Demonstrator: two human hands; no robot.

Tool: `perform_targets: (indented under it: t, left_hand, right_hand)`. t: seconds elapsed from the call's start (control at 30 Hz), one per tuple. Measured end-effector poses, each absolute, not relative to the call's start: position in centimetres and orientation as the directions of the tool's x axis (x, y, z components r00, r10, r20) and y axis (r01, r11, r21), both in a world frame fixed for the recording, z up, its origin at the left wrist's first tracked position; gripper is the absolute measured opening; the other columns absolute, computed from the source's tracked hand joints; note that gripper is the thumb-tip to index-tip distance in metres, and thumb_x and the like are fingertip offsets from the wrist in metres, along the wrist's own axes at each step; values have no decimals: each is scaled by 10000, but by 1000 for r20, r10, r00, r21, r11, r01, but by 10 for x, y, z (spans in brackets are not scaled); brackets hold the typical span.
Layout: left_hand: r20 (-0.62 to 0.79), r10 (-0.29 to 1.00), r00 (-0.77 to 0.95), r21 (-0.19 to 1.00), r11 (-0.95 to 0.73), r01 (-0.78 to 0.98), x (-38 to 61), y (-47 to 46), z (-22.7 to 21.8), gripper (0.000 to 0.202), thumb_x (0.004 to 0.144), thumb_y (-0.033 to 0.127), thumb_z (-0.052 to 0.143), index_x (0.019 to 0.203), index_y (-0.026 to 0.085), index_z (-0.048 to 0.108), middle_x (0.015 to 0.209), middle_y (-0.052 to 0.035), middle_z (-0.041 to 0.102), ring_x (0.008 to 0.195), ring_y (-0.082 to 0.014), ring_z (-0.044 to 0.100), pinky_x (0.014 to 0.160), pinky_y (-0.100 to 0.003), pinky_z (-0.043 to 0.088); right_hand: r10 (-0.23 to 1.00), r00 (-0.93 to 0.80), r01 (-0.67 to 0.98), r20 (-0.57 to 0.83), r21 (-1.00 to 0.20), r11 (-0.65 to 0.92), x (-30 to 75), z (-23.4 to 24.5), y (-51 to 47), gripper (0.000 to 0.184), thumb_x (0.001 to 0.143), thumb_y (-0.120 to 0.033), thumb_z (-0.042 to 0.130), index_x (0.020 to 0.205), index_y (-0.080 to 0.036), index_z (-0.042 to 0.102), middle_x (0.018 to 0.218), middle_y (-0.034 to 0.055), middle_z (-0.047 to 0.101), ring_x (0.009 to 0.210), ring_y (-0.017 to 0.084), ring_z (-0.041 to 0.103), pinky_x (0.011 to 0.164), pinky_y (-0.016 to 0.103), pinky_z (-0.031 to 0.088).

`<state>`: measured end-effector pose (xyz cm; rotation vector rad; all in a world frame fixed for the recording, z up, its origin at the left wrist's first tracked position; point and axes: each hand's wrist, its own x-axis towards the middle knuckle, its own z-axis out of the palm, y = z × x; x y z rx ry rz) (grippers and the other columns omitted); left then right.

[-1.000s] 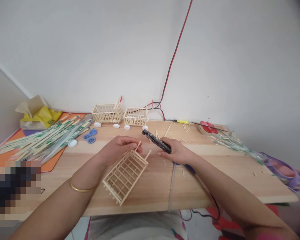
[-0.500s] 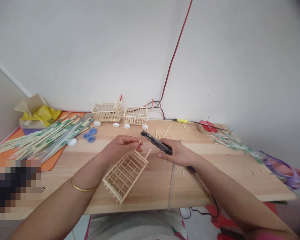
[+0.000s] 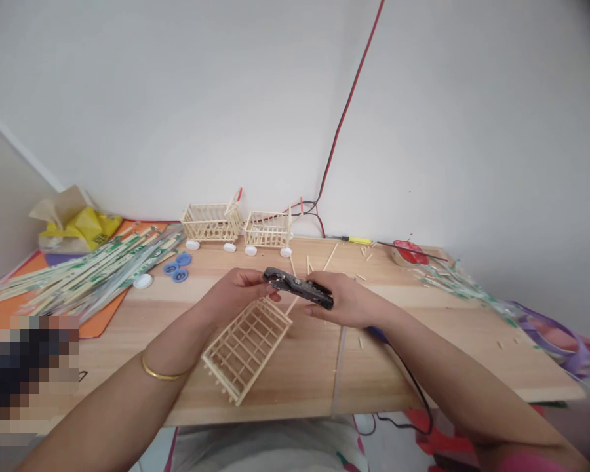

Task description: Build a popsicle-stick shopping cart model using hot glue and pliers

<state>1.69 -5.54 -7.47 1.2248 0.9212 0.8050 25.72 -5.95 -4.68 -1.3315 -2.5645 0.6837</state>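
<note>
A small basket frame of thin wooden sticks [image 3: 248, 347] is tilted above the wooden table, a long stick jutting from its far right corner. My left hand [image 3: 240, 293] is closed at its far left corner, fingertips pinching a stick there. My right hand [image 3: 341, 298] grips black pliers [image 3: 299, 287]. The pliers' head is right at my left fingertips; whether the jaws touch the stick is hidden. Behind stand two finished-looking stick carts, a larger cart [image 3: 211, 223] and a smaller cart [image 3: 268, 231], both with white wheels and red-tipped handles.
Paper-wrapped chopsticks [image 3: 93, 275] lie on orange sheets at left, near blue rings [image 3: 177, 267] and a white cap [image 3: 143, 281]. Stick offcuts [image 3: 330, 257], a yellow-handled tool [image 3: 358, 240] and a red container [image 3: 409, 252] are at the back. A cable [image 3: 413, 373] hangs over the front edge.
My right hand has moved the pliers left, bringing their head to my left fingertips. My left hand and the basket frame have hardly moved.
</note>
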Motion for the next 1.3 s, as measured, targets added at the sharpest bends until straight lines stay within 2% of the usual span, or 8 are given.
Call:
perform_targets:
  t: [0.33, 0.53, 0.9, 1.0, 1.17, 1.3]
  left_hand:
    - [-183, 889, 419, 978, 207, -12, 16, -55, -78, 239, 675, 376, 747, 769, 157, 742, 732, -25, 712, 647, -126, 587, 647, -233, 408]
    - [-159, 889, 429, 984, 179, -5, 16, -54, -79, 267, 669, 398, 744, 778, 153, 746, 750, -37, 712, 670, -138, 592, 660, -245, 411]
    - [-131, 887, 443, 990, 143, 8, 13, -53, -81, 253, 674, 374, 740, 774, 142, 735, 759, -46, 713, 686, -154, 603, 676, -264, 430]
    - [-143, 885, 442, 987, 159, -1, 14, -53, -79, 240, 676, 374, 743, 740, 143, 728, 729, -33, 703, 643, -131, 584, 650, -251, 426]
    - [-158, 874, 460, 977, 206, -55, 15, -54, -78, 235, 665, 361, 761, 743, 143, 721, 743, -48, 714, 672, -140, 605, 660, -249, 443]
    - [-179, 867, 466, 983, 175, 53, 11, -54, -80, 276, 743, 401, 693, 810, 135, 729, 822, -74, 720, 668, -136, 594, 626, -241, 443]
  right_hand:
    - [807, -590, 746, -30, -403, 531, 257, -46, -60, 251, 763, -381, 634, 902, -176, 596, 777, 31, 649, 667, 157, 563, 580, 227, 342]
    - [797, -603, 740, -29, -392, 546, 257, -46, -59, 257, 769, -417, 630, 845, -177, 581, 728, 21, 634, 623, 139, 544, 554, 214, 315]
    - [815, -579, 783, 14, -267, 561, 256, -52, -58, 310, 783, -498, 598, 757, -190, 583, 675, 41, 634, 585, 156, 537, 524, 232, 253]
    - [816, -578, 778, 26, -287, 560, 256, -54, -57, 299, 783, -486, 605, 763, -188, 586, 672, 36, 628, 586, 154, 534, 529, 234, 263]
    - [847, -530, 754, 41, -435, 492, 261, -59, -52, 335, 774, -493, 618, 902, -184, 587, 760, 21, 623, 672, 160, 554, 586, 238, 343]
    - [921, -387, 810, 45, -460, 363, 277, -62, -48, 429, 727, -532, 653, 980, -193, 585, 822, 19, 625, 729, 181, 571, 624, 260, 389]
